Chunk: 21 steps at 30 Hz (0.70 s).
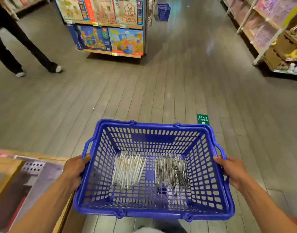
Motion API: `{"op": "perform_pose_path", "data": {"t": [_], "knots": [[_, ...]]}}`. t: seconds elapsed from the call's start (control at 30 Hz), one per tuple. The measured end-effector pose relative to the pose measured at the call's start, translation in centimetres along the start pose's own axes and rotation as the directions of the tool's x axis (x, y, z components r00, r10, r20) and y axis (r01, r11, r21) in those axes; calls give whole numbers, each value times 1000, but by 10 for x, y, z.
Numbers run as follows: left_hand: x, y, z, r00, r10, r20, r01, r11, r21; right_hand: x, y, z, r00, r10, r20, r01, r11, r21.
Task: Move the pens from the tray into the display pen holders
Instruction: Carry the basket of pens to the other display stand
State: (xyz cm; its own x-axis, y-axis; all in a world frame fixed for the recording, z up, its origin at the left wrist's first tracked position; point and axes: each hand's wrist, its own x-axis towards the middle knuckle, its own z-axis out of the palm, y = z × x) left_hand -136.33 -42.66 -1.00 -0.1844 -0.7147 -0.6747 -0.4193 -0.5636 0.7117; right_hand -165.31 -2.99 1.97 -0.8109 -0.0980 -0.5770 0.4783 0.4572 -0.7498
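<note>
Both hands carry a blue plastic basket (161,214) above the grey plank floor (144,91). Left hand (75,169) grips the basket's left rim, thumb hooked over the top edge, fingers wrapped below on the outside. Right hand (231,170) grips the right rim the same way, thumb on top.

Pens sit loose on the basket bottom, between the two hands and touching neither. Two piles: pale pens (127,170) left of centre, darker pens (171,172) right of centre, a bare strip of basket floor between them. Both piles run roughly front to back. Pen details are too blurred to read.

Around: wooden display edge (3,167) at lower left, just beside the left forearm. Toy box shelf (107,26) ahead. Second blue basket (163,11) on the floor far ahead. Another person's legs (18,47) at upper left. Green exit sticker (202,118) on the floor just past the basket.
</note>
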Motion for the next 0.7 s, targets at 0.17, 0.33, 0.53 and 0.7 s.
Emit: {"op": "perform_pose_path", "data": {"t": [0.17,0.33,0.53,0.7], "knots": [[61,52,42,995,-14,-98,9,999,-45,100,-82,43,996,-2,87,8,998,-62],[106,97,65,979,-89,-182,62,987,-152,183,-180,92,981,-25,193,51,990,-132],[146,140,62,916,-197,-351,107,960,-258,255,-303,186,933,-81,349,181,948,-263],[191,165,42,872,-258,-417,89,919,-383,298,-382,299,884,-111,455,278,906,-319]]}}
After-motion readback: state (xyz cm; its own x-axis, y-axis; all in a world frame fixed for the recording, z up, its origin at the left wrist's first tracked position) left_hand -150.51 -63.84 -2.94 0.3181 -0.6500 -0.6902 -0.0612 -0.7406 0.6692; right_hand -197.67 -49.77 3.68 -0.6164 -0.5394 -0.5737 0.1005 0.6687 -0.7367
